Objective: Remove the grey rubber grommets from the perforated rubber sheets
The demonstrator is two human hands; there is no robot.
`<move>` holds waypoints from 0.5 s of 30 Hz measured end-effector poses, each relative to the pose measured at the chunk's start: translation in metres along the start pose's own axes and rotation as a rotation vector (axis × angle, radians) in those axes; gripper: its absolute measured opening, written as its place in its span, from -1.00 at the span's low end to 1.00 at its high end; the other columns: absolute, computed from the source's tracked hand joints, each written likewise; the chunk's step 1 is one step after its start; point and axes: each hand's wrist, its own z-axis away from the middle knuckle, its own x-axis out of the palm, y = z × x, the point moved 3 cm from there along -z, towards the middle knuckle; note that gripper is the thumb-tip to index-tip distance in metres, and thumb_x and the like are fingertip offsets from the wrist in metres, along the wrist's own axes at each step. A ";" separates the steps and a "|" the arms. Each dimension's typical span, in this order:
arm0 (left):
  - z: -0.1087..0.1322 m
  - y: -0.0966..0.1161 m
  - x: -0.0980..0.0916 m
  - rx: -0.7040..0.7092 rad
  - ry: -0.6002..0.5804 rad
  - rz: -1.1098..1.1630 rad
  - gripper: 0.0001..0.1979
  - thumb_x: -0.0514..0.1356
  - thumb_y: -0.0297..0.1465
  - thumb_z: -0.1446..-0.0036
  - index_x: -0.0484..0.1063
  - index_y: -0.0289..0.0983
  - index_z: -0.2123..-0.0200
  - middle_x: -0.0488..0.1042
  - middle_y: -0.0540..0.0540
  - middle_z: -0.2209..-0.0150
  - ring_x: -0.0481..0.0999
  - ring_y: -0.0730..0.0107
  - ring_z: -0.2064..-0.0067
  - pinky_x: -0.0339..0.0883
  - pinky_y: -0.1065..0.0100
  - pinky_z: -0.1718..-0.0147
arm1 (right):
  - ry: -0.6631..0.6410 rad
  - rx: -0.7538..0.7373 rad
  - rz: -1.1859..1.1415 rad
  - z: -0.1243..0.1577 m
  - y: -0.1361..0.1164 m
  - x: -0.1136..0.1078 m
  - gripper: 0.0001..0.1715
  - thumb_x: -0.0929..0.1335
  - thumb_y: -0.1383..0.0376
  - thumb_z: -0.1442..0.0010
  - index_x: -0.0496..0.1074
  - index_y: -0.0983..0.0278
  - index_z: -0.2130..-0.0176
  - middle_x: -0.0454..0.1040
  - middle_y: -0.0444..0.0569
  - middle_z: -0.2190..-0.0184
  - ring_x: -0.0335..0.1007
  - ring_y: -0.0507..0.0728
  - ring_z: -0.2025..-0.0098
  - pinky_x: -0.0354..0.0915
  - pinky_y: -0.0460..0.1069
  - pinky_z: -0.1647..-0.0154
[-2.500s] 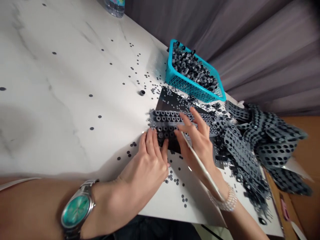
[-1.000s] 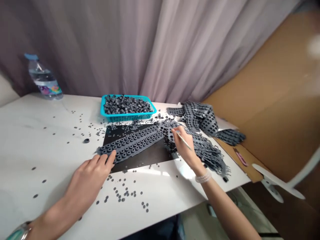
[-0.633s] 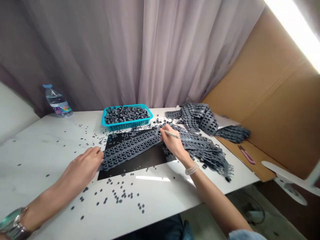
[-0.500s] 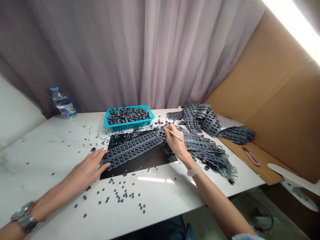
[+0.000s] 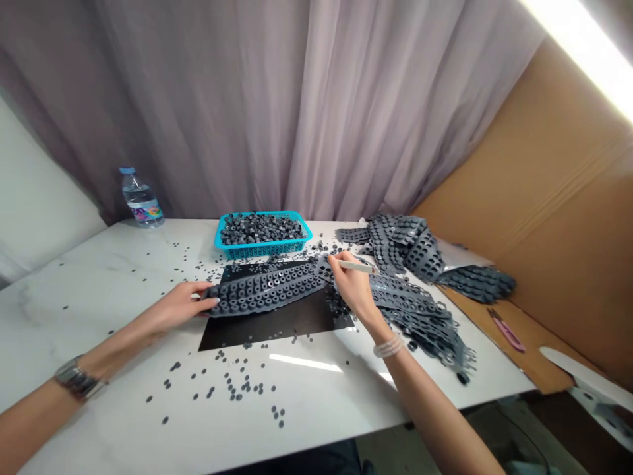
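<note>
Rubber sheet, grey and set with rows of raised rings, stretches from hand to hand over the far part of a black mat in the middle of the white bench. At its left end the left hand has its grip pinched on the edge, thumb beneath and fingers on top. At its right end the right hand has its grip closed round a thin white stick, which points to the right, while the fingertips rest where the sheet meets a heap of punched sheets. That heap spreads along the right side of the bench to its edge. Just behind the mat stands a blue basket filled with dark rings. Loose rings are scattered over the near bench and round the mat. A wristwatch shows on the left wrist and a pale bracelet on the right. A water bottle stands at the far left by the grey curtain. Brown cardboard leans on the right, with a pink cutter lying at its foot
</note>
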 end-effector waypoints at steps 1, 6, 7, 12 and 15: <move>0.002 -0.002 -0.006 -0.030 -0.025 0.045 -0.62 0.17 -0.18 -0.11 0.52 -0.26 0.08 0.61 -0.12 0.19 0.56 0.24 0.12 0.45 0.30 0.17 | -0.019 0.008 -0.020 -0.001 -0.001 -0.001 -0.62 0.25 0.05 -0.26 0.28 0.21 0.49 0.33 -0.16 0.61 0.22 0.05 0.53 0.11 -0.06 0.47; 0.010 -0.028 -0.058 -0.087 0.083 -0.091 -0.56 0.04 -0.28 -0.19 0.43 -0.36 -0.06 0.57 -0.08 0.18 0.56 0.39 0.23 0.37 0.42 0.22 | -0.140 0.075 -0.118 -0.005 -0.006 -0.001 -0.60 0.27 0.01 -0.21 0.33 0.24 0.47 0.41 -0.14 0.62 0.27 0.02 0.61 0.18 -0.08 0.58; 0.011 -0.034 -0.068 -0.071 0.111 -0.157 -0.55 0.01 -0.32 -0.20 0.41 -0.40 -0.08 0.55 -0.08 0.19 0.55 0.43 0.26 0.35 0.45 0.24 | -0.168 0.116 -0.168 -0.005 -0.006 0.001 -0.61 0.29 0.01 -0.19 0.34 0.24 0.45 0.42 -0.13 0.61 0.27 0.02 0.63 0.18 -0.09 0.61; 0.013 -0.038 -0.078 0.058 0.312 -0.621 -0.54 -0.03 -0.32 -0.20 0.45 -0.43 -0.04 0.49 -0.10 0.24 0.51 0.30 0.26 0.33 0.35 0.22 | -0.294 0.262 -0.398 -0.003 -0.007 0.025 -0.68 0.35 0.06 -0.12 0.31 0.25 0.44 0.46 -0.10 0.59 0.41 0.05 0.57 0.27 -0.11 0.66; 0.007 -0.009 -0.048 0.128 0.331 -0.684 -0.57 0.04 -0.25 -0.18 0.48 -0.34 -0.01 0.49 -0.16 0.17 0.48 0.24 0.23 0.33 0.26 0.15 | -0.371 0.293 -0.454 0.004 -0.007 0.046 -0.69 0.34 0.07 -0.13 0.31 0.25 0.43 0.47 -0.09 0.61 0.42 0.04 0.59 0.27 -0.13 0.67</move>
